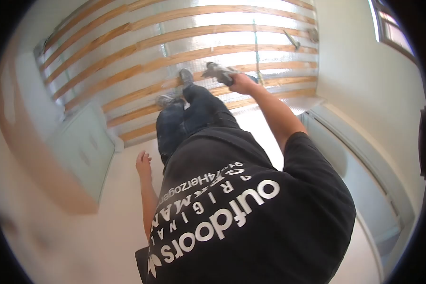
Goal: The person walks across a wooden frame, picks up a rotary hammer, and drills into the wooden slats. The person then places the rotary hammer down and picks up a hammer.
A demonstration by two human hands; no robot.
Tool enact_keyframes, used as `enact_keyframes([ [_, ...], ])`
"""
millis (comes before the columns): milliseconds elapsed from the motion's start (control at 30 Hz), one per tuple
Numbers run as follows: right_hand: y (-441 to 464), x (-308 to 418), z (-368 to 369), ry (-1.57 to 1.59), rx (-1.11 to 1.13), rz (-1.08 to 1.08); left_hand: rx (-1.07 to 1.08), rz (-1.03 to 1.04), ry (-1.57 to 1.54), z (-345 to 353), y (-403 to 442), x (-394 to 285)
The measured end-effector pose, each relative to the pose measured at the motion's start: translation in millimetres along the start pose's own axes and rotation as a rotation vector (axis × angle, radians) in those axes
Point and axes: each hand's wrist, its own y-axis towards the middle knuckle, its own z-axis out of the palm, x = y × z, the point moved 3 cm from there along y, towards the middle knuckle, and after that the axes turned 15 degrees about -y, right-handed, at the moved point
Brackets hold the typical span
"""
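My right hand (245, 84) is closed around a grey power tool (220, 73), held out over the wooden battens (175, 56). Blur hides the tool's exact kind. Something blue shows just behind that hand. My left hand (144, 162) hangs low beside my leg with its fingers a little apart and nothing in it. Below me are my jeans and two grey shoes (186, 75), standing among the battens, which run in rows over a shiny silver sheet (189, 38).
A thin greenish tool or strip (292, 39) lies across the battens at the far right. To the left stands a pale green panel (83, 149); on the right are a light door-like panel (348, 156) and a window (394, 26) in the wall.
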Motion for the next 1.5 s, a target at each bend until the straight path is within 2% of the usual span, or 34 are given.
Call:
enact_keyframes([
  [67,3,-13,16,-0.050,0.016,0.004,0.053,0.000,0.025,-8,21,7],
  [100,-13,-2,2,-0.034,0.023,0.036,0.060,-0.002,0.030,-11,29,9],
  [200,-21,-7,12,-0.015,0.027,0.065,0.066,-0.015,0.120,-13,21,-21],
  [300,-20,-8,29,-0.020,0.039,0.065,0.184,0.107,0.206,-47,56,-8],
  [333,-22,-8,34,0.005,0.010,0.054,0.113,0.042,0.198,-44,44,-25],
  [533,-20,-8,42,0.017,-0.030,0.058,-0.025,0.044,0.063,-62,35,-50],
  [933,6,5,49,-0.028,0.046,0.045,-0.041,-0.098,0.024,-54,-10,18],
  [1067,19,9,42,-0.085,0.073,-0.002,-0.049,-0.049,-0.032,-46,-15,30],
  [1267,40,10,32,-0.081,0.093,-0.058,-0.111,-0.068,-0.101,-20,-39,43],
  [1500,55,10,36,-0.179,0.115,-0.068,-0.171,-0.162,-0.222,24,-84,110],
])
